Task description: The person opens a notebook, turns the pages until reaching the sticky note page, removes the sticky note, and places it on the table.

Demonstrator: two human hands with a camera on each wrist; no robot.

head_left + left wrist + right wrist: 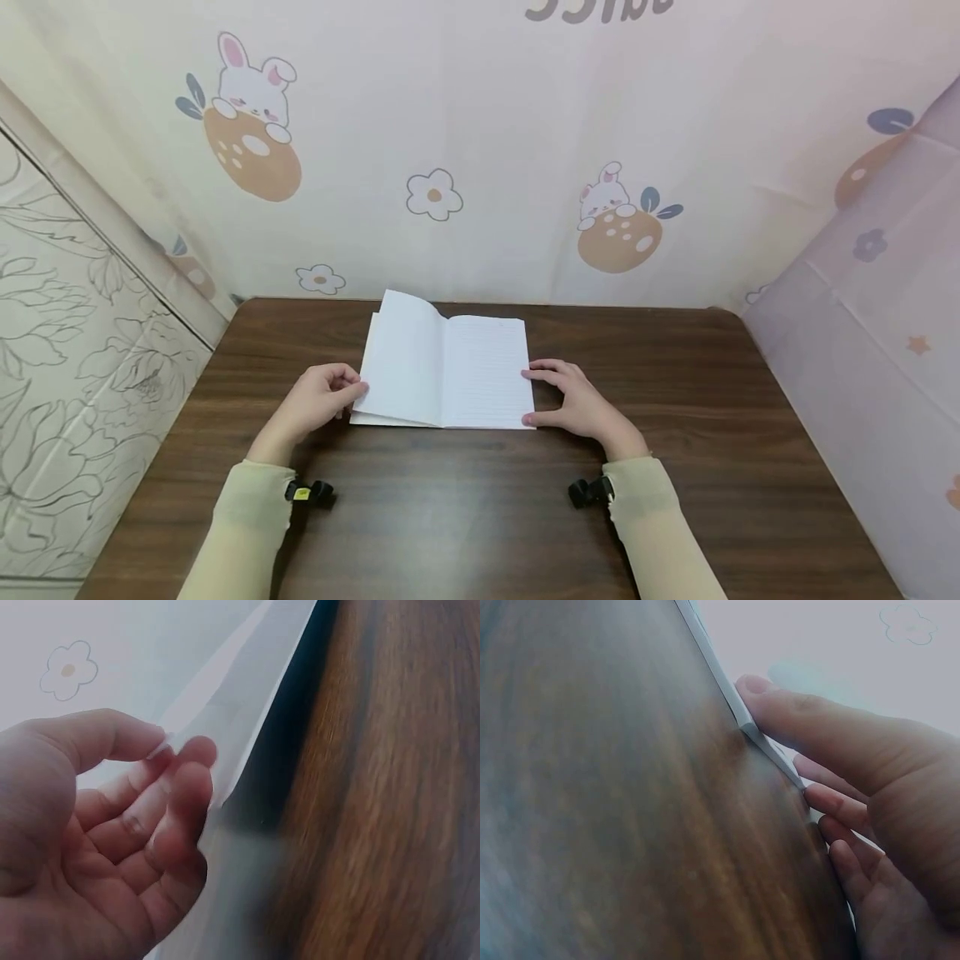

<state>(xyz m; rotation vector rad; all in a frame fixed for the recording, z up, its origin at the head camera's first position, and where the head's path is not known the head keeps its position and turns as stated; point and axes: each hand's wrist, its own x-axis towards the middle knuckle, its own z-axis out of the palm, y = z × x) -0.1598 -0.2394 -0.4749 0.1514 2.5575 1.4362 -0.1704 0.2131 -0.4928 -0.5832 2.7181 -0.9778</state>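
Observation:
An open notebook (487, 375) lies on the dark wooden table, its right page ruled with lines. On its left side a loose page (408, 358) stands slightly raised, with its top corner above the leaves below. My left hand (318, 402) pinches that page's outer edge between thumb and fingertips; the left wrist view shows the thin paper (225, 705) at the thumb tip. At the right edge, my right hand (576, 407) rests with fingers spread. Its thumb (802, 709) lies on the page near the lower corner, and the other fingertips touch along the side edge.
The brown table (450, 508) ends at the back against a pale curtain (495, 242) printed with rabbits and flowers. More patterned cloth (862, 333) hangs at the right. A white panel with flower line drawings (82, 400) stands at the left.

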